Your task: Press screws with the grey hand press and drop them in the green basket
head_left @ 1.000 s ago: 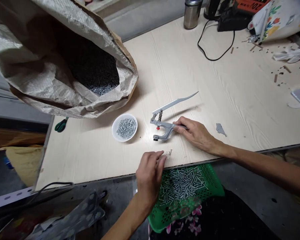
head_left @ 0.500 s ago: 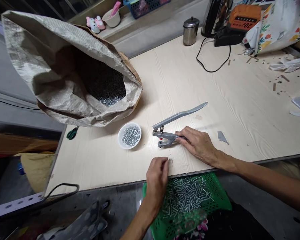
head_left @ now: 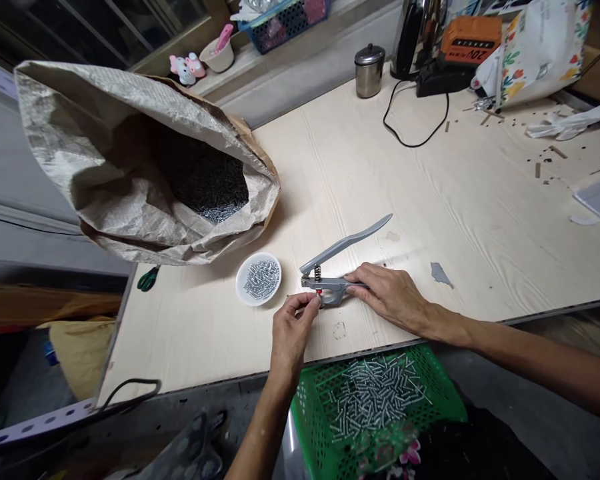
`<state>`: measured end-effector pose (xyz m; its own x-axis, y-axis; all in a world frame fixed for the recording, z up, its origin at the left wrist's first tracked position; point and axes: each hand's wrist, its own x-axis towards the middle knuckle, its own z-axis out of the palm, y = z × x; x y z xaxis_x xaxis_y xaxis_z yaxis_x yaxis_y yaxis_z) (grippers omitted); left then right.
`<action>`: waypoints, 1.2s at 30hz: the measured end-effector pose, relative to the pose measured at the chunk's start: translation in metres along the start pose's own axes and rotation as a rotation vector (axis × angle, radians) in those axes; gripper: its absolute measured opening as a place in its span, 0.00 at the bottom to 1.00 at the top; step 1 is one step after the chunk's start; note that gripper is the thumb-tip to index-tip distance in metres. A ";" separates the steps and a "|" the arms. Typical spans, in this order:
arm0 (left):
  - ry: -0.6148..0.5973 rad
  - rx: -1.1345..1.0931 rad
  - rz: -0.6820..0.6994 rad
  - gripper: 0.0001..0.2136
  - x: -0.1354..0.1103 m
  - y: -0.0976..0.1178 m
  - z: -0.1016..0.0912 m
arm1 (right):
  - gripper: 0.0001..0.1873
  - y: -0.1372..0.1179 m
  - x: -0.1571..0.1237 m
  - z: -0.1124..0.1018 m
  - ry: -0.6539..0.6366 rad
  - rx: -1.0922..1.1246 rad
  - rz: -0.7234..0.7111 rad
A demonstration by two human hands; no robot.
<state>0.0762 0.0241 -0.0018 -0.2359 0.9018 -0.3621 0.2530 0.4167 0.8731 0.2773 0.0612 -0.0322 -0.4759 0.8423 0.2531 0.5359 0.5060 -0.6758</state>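
My right hand (head_left: 393, 300) is closed round the lower handle of grey snap-fastener pliers (head_left: 347, 245). Their upper handle stands raised, with a spring and a red part near the jaw. At the jaw end, the thumb and fingers of my left hand (head_left: 293, 327) are pinched together just under the red part. Whatever lies in that pinch is too small and covered to name. Left of the pliers stands a white bowl (head_left: 250, 301) holding many small silvery metal pins (head_left: 261, 279). Below the table edge, a green basket (head_left: 313, 433) carries a pile of longer metal rods or screws (head_left: 375, 393).
A large woven sack (head_left: 55, 100) with dark metal pieces inside leans open at the left. Scissors (head_left: 148, 279) lie by the table's left edge. A steel canister (head_left: 369, 73), a black cable (head_left: 405, 143) and an orange battery pack (head_left: 470, 40) are at the back.
My left hand has moved up from the table's front edge to the jaw of the pliers. The right hand keeps its grip on the handle. The view has shifted slightly.
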 end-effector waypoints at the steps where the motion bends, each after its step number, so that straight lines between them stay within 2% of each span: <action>1: -0.012 -0.009 -0.018 0.13 0.001 0.001 -0.001 | 0.13 0.000 0.000 0.000 -0.007 0.008 0.003; 6: -0.093 -0.052 -0.107 0.13 0.007 0.005 -0.004 | 0.13 -0.001 -0.001 0.001 -0.013 0.019 0.002; 12: -0.182 -0.090 -0.152 0.15 0.012 0.006 -0.006 | 0.13 0.000 -0.001 0.002 -0.021 0.005 0.006; 21: -0.202 0.181 -0.262 0.16 0.007 -0.003 -0.010 | 0.14 0.003 -0.003 0.016 -0.188 -0.125 0.082; 30: -0.256 0.159 -0.529 0.05 0.000 0.003 -0.011 | 0.11 -0.004 -0.011 0.023 -0.125 -0.382 -0.116; 34: -0.270 0.177 -0.571 0.05 -0.001 0.006 -0.011 | 0.08 -0.006 -0.010 0.013 -0.165 -0.387 -0.131; 36: -0.273 0.176 -0.568 0.04 -0.001 0.008 -0.011 | 0.19 0.000 -0.003 0.002 -0.170 -0.365 -0.163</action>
<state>0.0681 0.0249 0.0092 -0.1377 0.5228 -0.8413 0.3146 0.8285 0.4633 0.2772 0.0577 -0.0343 -0.6665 0.7189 0.1975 0.6414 0.6880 -0.3396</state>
